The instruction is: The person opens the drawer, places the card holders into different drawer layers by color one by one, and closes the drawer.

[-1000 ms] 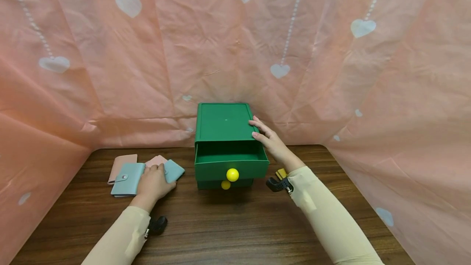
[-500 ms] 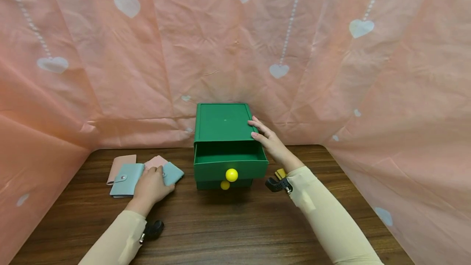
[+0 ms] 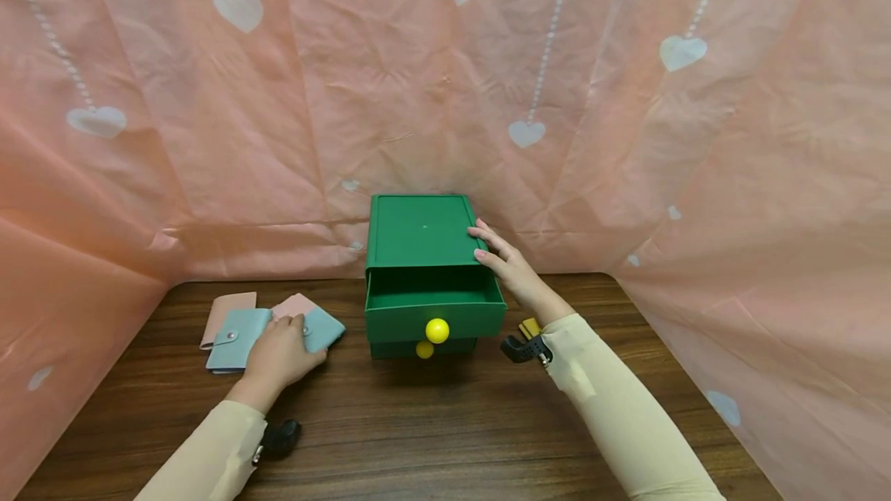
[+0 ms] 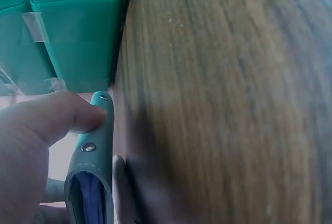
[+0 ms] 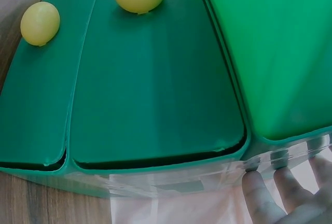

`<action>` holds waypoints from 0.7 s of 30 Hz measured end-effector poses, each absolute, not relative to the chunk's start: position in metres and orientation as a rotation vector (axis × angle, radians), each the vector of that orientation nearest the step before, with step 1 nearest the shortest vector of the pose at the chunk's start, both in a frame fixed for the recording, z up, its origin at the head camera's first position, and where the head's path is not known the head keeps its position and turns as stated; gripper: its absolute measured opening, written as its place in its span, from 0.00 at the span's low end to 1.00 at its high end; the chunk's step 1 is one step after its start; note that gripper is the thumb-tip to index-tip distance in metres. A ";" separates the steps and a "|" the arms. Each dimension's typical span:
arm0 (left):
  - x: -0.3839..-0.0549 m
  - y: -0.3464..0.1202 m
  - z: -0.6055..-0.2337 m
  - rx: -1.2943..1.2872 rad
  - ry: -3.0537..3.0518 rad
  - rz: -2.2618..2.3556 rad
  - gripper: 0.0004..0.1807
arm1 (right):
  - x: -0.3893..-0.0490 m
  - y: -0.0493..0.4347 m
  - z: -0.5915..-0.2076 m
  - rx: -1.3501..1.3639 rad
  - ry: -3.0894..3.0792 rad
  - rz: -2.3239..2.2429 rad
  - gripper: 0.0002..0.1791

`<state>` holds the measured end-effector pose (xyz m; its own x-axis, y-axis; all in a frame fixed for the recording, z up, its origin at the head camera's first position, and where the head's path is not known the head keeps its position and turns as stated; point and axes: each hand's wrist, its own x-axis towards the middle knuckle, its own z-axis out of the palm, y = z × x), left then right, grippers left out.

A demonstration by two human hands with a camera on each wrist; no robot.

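Observation:
In the head view my left hand (image 3: 278, 354) is among small snap-closed wallets left of the green drawer cabinet (image 3: 421, 230). It pinches a light blue wallet (image 3: 320, 328); the left wrist view shows the thumb on this wallet (image 4: 89, 161) beside a metal snap, with fingers behind. A pink wallet (image 3: 295, 305) lies behind it. Another blue wallet (image 3: 240, 335) overlaps a second pink one (image 3: 226, 311) on the left. My right hand (image 3: 511, 269) rests on the cabinet's right side and top edge. The upper drawer (image 3: 400, 325) is pulled out.
Yellow round knobs (image 3: 437, 330) sit on the drawer fronts. A yellow-brown object (image 3: 530, 328) lies by my right wrist, partly hidden by the black wrist mount (image 3: 525, 349). The wooden table (image 3: 431, 439) ends at a pink curtain (image 3: 592, 176) with white hearts.
My left hand has shifted slightly left and nearer to me, and the blue wallet in it has moved a little with it. My right hand and the drawer stay as they were.

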<state>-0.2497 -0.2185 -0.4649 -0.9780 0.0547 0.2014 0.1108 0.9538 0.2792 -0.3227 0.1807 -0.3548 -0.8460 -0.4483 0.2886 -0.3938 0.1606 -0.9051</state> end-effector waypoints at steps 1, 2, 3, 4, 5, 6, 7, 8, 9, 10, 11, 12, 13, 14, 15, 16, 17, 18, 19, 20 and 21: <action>-0.249 -0.219 -0.464 -0.122 -2.915 -0.438 0.44 | -0.323 0.181 -0.355 -0.856 2.356 -1.816 0.28; -0.249 -0.220 -0.463 -0.123 -2.914 -0.440 0.44 | -0.323 0.181 -0.355 -0.856 2.355 -1.818 0.28; -0.248 -0.220 -0.462 -0.122 -2.915 -0.442 0.44 | -0.323 0.181 -0.356 -0.857 2.354 -1.820 0.28; -0.247 -0.221 -0.461 -0.124 -2.917 -0.444 0.44 | -0.323 0.181 -0.356 -0.858 2.354 -1.819 0.28; -0.247 -0.221 -0.461 -0.124 -2.919 -0.446 0.45 | -0.323 0.181 -0.356 -0.858 2.352 -1.818 0.28; -0.246 -0.222 -0.460 -0.128 -2.919 -0.446 0.45 | -0.323 0.180 -0.355 -0.858 2.351 -1.816 0.28; -0.245 -0.222 -0.459 -0.133 -2.918 -0.448 0.45 | -0.323 0.180 -0.355 -0.859 2.349 -1.814 0.28; -0.244 -0.223 -0.457 -0.139 -2.915 -0.450 0.45 | -0.322 0.180 -0.355 -0.859 2.350 -1.811 0.28; -0.243 -0.223 -0.456 -0.144 -2.911 -0.452 0.45 | -0.323 0.180 -0.355 -0.860 2.352 -1.807 0.28; -0.242 -0.224 -0.454 -0.151 -2.905 -0.452 0.45 | -0.322 0.180 -0.355 -0.862 2.352 -1.803 0.28; -0.241 -0.224 -0.453 -0.156 -2.899 -0.452 0.45 | -0.322 0.180 -0.355 -0.863 2.352 -1.801 0.28; -0.240 -0.224 -0.451 -0.163 -2.891 -0.450 0.45 | -0.322 0.180 -0.355 -0.864 2.353 -1.799 0.28; -0.239 -0.224 -0.449 -0.166 -2.886 -0.451 0.45 | -0.322 0.179 -0.355 -0.867 2.351 -1.799 0.28; -0.238 -0.224 -0.448 -0.174 -2.879 -0.451 0.45 | -0.321 0.179 -0.356 -0.868 2.350 -1.798 0.28; -0.236 -0.224 -0.446 -0.178 -2.871 -0.449 0.45 | -0.321 0.179 -0.356 -0.870 2.348 -1.797 0.28; -0.235 -0.224 -0.444 -0.185 -2.861 -0.447 0.45 | -0.321 0.179 -0.356 -0.873 2.346 -1.797 0.28; -0.234 -0.223 -0.442 -0.193 -2.851 -0.446 0.45 | -0.321 0.178 -0.355 -0.873 2.346 -1.797 0.28; -0.233 -0.223 -0.440 -0.201 -2.839 -0.446 0.46 | -0.321 0.178 -0.355 -0.874 2.347 -1.797 0.28; -0.232 -0.222 -0.438 -0.215 -2.825 -0.446 0.46 | -0.321 0.178 -0.356 -0.874 2.349 -1.797 0.28; -0.231 -0.221 -0.435 -0.228 -2.809 -0.446 0.46 | -0.321 0.178 -0.356 -0.874 2.352 -1.795 0.28; -0.230 -0.220 -0.433 -0.241 -2.794 -0.448 0.45 | -0.322 0.178 -0.356 -0.873 2.356 -1.795 0.28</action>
